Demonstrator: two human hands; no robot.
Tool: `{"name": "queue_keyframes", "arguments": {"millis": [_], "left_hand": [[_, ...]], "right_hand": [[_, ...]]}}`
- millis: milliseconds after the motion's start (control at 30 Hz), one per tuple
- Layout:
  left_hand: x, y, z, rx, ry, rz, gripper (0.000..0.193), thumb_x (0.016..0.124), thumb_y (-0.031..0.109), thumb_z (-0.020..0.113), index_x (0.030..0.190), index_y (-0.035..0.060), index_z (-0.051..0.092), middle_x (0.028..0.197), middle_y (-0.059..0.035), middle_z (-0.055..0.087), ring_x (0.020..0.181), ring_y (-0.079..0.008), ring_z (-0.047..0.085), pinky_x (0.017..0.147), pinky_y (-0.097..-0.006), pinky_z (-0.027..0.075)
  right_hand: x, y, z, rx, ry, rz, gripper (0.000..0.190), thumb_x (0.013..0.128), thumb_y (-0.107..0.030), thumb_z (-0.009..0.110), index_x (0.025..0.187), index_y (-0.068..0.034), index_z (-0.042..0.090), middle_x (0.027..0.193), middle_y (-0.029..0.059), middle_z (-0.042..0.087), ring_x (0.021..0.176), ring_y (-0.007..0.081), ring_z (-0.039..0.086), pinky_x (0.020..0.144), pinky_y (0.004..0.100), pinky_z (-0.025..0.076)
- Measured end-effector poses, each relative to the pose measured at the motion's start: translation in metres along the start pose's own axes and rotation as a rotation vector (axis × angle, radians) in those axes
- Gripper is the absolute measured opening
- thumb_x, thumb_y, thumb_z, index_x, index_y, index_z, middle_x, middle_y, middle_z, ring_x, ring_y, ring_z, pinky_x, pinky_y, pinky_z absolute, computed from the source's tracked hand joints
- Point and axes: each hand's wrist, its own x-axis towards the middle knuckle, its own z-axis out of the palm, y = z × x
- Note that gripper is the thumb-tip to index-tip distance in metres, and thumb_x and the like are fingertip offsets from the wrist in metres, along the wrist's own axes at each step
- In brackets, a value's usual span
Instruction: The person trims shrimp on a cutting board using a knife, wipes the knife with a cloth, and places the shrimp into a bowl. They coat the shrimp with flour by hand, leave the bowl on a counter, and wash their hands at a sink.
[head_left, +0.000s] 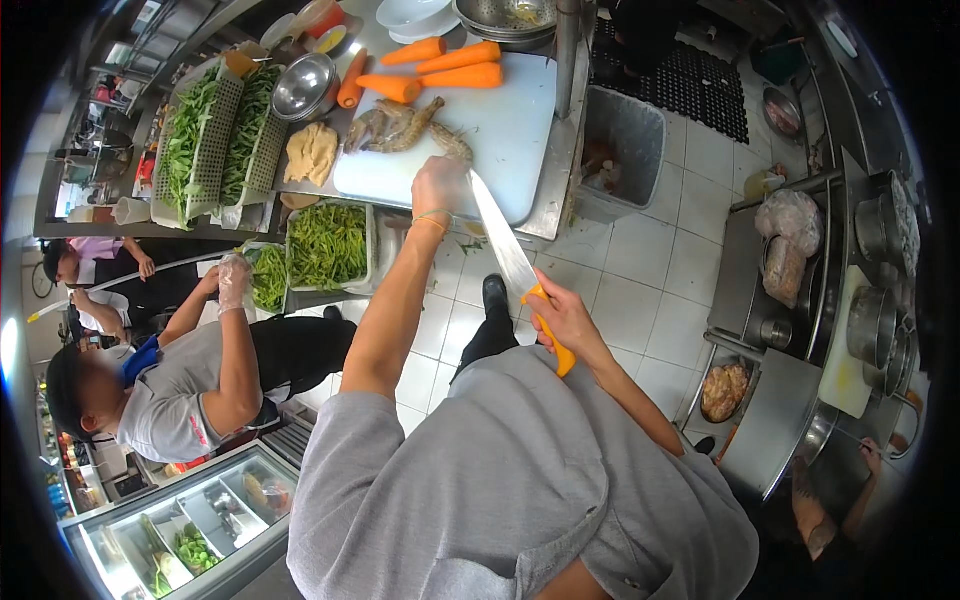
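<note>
My left hand (441, 187) is at the near edge of the white cutting board (517, 142), its fingers on the near end of a raw shrimp (451, 141). My right hand (561, 309) grips the yellow handle of a long kitchen knife (502, 236), whose tip reaches the board's near edge beside my left hand. More raw shrimp (401, 127) lie in a pile to the left. Several peeled carrots (459, 76) rest at the board's far side. A beige folded cloth or lump of dough (310, 154), I cannot tell which, sits left of the board.
Stacked metal bowls (304, 86) and baskets of leafy greens (196, 142) stand at the left. A grey waste bin (654, 169) is right of the table. A co-worker (195, 375) with a plastic glove stands close on my left. Behind on the right is a steel counter (772, 420).
</note>
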Motion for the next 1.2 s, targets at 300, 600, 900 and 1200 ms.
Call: {"name": "queue_keyframes", "arguments": {"millis": [300, 600, 900, 1200], "left_hand": [[0.001, -0.002, 0.005, -0.021, 0.042, -0.028, 0.009, 0.084, 0.009, 0.071, 0.087, 0.0007, 0.071, 0.09, -0.0136, 0.068, 0.074, -0.0288, 0.068, 0.07, -0.0343, 0.053], [-0.002, 0.001, 0.007, 0.024, 0.078, 0.029, 0.009, 0.084, 0.009, 0.071, 0.088, 0.0007, 0.071, 0.089, -0.0139, 0.069, 0.077, -0.0292, 0.069, 0.072, -0.0344, 0.053], [-0.01, -0.047, 0.006, -0.225, -0.025, -0.114, 0.011, 0.082, 0.007, 0.074, 0.091, 0.001, 0.073, 0.093, -0.0127, 0.071, 0.083, -0.0237, 0.069, 0.078, -0.0319, 0.053], [-0.013, -0.025, 0.002, -0.207, 0.0, -0.115, 0.01, 0.083, 0.007, 0.073, 0.09, -0.0001, 0.072, 0.089, -0.0146, 0.071, 0.079, -0.0234, 0.068, 0.075, -0.0328, 0.052]], "right_hand": [[0.0, 0.002, -0.005, -0.022, -0.023, -0.033, 0.059, 0.1, -0.018, 0.053, 0.153, -0.012, 0.029, 0.064, 0.0026, 0.049, 0.041, 0.0096, 0.045, 0.036, 0.0264, 0.038], [0.003, -0.002, 0.0, -0.016, -0.018, -0.061, 0.058, 0.099, -0.018, 0.053, 0.153, -0.014, 0.031, 0.063, 0.0022, 0.048, 0.042, 0.0094, 0.045, 0.036, 0.0263, 0.037], [0.001, -0.006, -0.017, 0.046, -0.081, -0.05, 0.054, 0.099, -0.018, 0.053, 0.151, -0.015, 0.036, 0.064, 0.0018, 0.049, 0.041, 0.0087, 0.044, 0.036, 0.025, 0.037], [0.002, -0.005, -0.009, 0.009, -0.029, -0.011, 0.056, 0.098, -0.015, 0.053, 0.151, -0.012, 0.035, 0.063, 0.0019, 0.049, 0.04, 0.0078, 0.043, 0.036, 0.0251, 0.038]]}}
